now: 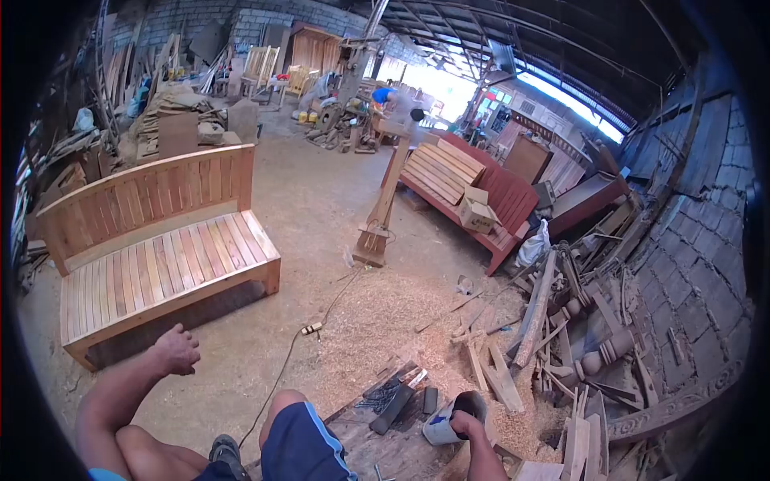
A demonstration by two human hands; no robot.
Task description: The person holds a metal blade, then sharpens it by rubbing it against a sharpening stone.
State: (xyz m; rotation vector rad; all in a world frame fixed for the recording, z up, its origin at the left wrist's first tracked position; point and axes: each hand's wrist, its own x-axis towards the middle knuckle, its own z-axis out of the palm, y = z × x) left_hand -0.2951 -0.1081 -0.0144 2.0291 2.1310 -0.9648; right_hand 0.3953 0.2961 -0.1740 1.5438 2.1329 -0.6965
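My left hand (178,350) hangs in the air before the slatted wooden bench (164,260), its fingers loosely curled with nothing visible in them. On the right, my right hand (462,423) grips the rim of an open grey can (439,431); the fingertips are partly hidden. The can leans on a worn wooden board (353,437). Beside it lie a dark block (393,410), a shorter dark piece (431,400) and a dark, tangled bundle (383,391).
Wood shavings (385,321) cover the floor ahead, crossed by a cord with a connector (311,329). A wooden post stand (377,232) rises mid-floor. At right are a red bench (501,208) bearing planks and a cardboard box (477,210), plus scrap timber (537,309). A person in blue (383,95) is farther back.
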